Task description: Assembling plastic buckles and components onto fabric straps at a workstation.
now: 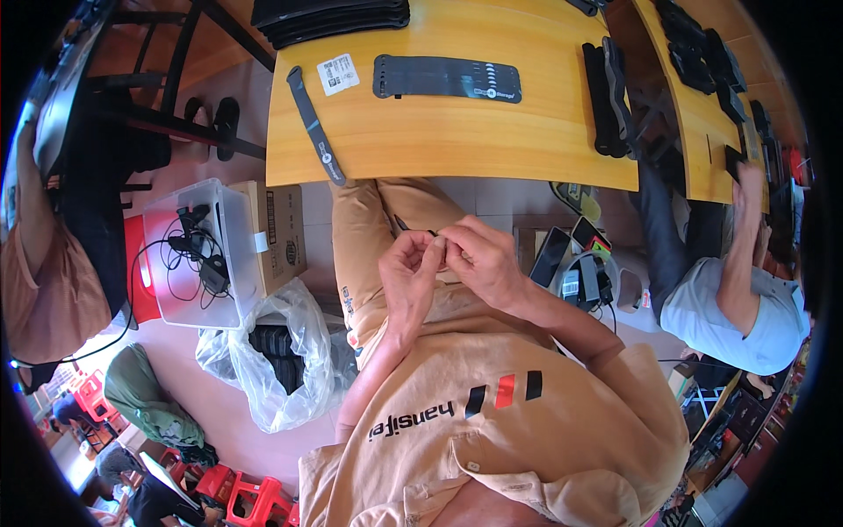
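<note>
The left hand (408, 265) and the right hand (483, 262) met above the person's lap, just off the near edge of the surface (457, 145) and left of that edge's middle. Both sets of fingers were drawn into narrow pinches, seemingly on one small dark strip (400, 223), most of it hidden, so its full shape could not be told. Its visible end poked out beyond the left hand, pointing away from the body and slightly leftward, so the left hand was nearer that end while the right hand sat close beside at the other side.

On the surface, apart from both hands, a narrow dark strap (313, 127) slanted along the left edge, its lower end at the near edge and nearer the left hand; a wide dark band (443, 77) lay crosswise toward the far edge, beside a white label (338, 74)
</note>
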The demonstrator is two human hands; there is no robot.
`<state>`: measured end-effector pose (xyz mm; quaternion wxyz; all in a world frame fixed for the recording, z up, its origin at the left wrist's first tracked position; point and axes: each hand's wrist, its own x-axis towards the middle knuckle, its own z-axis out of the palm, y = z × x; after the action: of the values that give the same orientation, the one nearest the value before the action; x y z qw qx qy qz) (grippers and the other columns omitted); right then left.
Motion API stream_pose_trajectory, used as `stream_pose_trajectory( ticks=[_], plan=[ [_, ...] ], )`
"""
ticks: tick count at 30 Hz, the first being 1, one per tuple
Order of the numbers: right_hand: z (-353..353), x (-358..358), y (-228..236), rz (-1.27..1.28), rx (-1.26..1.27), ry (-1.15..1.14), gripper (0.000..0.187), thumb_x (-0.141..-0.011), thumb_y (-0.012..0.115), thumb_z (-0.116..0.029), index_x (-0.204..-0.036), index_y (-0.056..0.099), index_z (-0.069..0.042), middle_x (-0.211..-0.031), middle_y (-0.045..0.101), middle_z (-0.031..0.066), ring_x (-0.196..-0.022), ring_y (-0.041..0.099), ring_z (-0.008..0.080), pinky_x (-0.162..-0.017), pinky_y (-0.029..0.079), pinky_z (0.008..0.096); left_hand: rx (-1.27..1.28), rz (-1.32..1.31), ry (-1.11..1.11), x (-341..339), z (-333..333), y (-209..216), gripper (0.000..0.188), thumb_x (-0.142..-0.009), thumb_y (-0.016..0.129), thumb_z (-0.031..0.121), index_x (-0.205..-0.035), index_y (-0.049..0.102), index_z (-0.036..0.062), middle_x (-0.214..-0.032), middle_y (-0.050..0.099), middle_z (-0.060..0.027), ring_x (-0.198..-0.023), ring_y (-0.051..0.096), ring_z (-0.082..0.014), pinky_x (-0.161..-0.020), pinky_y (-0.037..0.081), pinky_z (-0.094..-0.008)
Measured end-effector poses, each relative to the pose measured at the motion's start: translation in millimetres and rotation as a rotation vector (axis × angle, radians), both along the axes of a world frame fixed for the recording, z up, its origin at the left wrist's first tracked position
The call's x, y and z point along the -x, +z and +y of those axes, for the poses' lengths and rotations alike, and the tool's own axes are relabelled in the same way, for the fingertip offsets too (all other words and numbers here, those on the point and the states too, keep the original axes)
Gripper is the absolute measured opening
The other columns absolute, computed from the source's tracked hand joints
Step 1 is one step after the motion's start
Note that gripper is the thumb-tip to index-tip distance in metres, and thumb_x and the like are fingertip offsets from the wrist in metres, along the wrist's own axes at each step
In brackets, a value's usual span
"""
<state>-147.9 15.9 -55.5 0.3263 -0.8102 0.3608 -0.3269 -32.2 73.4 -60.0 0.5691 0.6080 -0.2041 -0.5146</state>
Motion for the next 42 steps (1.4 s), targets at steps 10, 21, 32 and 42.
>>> stream_pose_trajectory(
  ticks=[10,21,32,42],
  plan=[
    [0,0,3,-0.041,-0.458,-0.015,0.010,-0.078,0.057,0.004,-0.087,0.062,0.005,-0.076,0.061,0.0103,-0.064,0.061,0.0148,-0.055,0.049,0.0246,-0.037,-0.136,-0.172,-1,8,-15,0.025,-0.091,0.053,0.020,-0.077,0.052,-0.0004,-0.060,0.052,-0.0029,-0.053,0.049,-0.0082,-0.048,0.041,-0.0230],
    [3,-5,1,-0.068,-0.506,-0.071,0.009,-0.077,0.057,0.005,-0.084,0.062,0.005,-0.073,0.059,0.0077,-0.061,0.057,0.0092,-0.053,0.045,0.0211,0.001,-0.381,-0.160,-1,9,-14,0.020,-0.088,0.053,0.010,-0.072,0.052,-0.0019,-0.054,0.052,-0.0080,-0.048,0.048,-0.0105,-0.047,0.039,-0.0268],
    [6,-7,-5,-0.297,-0.852,-0.021,0.009,-0.081,0.052,0.008,-0.085,0.061,0.007,-0.077,0.058,0.0055,-0.070,0.059,0.0084,-0.058,0.049,0.0188,0.105,-0.442,-0.101,-1,11,-4,0.017,-0.085,0.053,0.005,-0.069,0.049,-0.0009,-0.056,0.047,-0.0029,-0.054,0.043,-0.0076,-0.049,0.036,-0.0236],
    [-10,2,11,-0.056,-0.519,0.122,0.009,-0.079,0.052,0.005,-0.084,0.059,0.005,-0.074,0.059,0.0091,-0.060,0.056,0.0116,-0.053,0.046,0.0249,0.046,-0.325,-0.202,-16,10,-13,0.021,-0.087,0.053,0.010,-0.071,0.051,-0.0018,-0.055,0.048,-0.0063,-0.051,0.046,-0.0079,-0.047,0.036,-0.0271]
  ],
)
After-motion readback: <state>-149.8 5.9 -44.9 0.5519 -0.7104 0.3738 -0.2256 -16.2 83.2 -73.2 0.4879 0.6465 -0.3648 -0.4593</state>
